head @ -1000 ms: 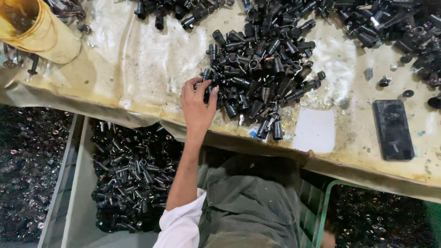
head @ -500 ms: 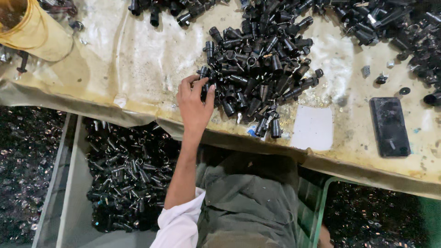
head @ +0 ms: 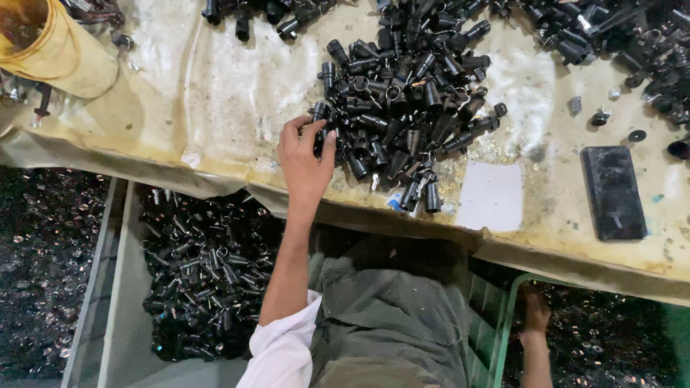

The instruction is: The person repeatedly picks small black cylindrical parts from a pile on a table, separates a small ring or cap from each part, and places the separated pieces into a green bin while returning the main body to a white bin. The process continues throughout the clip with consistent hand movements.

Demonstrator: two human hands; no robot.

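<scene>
My left hand (head: 305,162) reaches up onto the yellowed table cover (head: 215,108). It sits at the lower left edge of a big heap of black cylindrical parts (head: 410,93). Its fingers and thumb are curled around one black part (head: 320,142) at the heap's rim. The white sleeve (head: 284,352) is pushed up above the elbow. Low on the right, what looks like my right hand (head: 535,309) hangs below the table edge beside the rim of a green crate (head: 503,330). Its fingers are hidden.
A dark phone (head: 613,190) and a white card (head: 491,195) lie on the table right of the heap. More black parts (head: 611,36) spread at the back right. A yellow bucket (head: 50,43) stands at the back left. Below the table, a grey bin (head: 118,287) holds several black parts.
My left hand stays at the heap's left edge, its fingers closing a little more on a part. The view has drifted slightly.
</scene>
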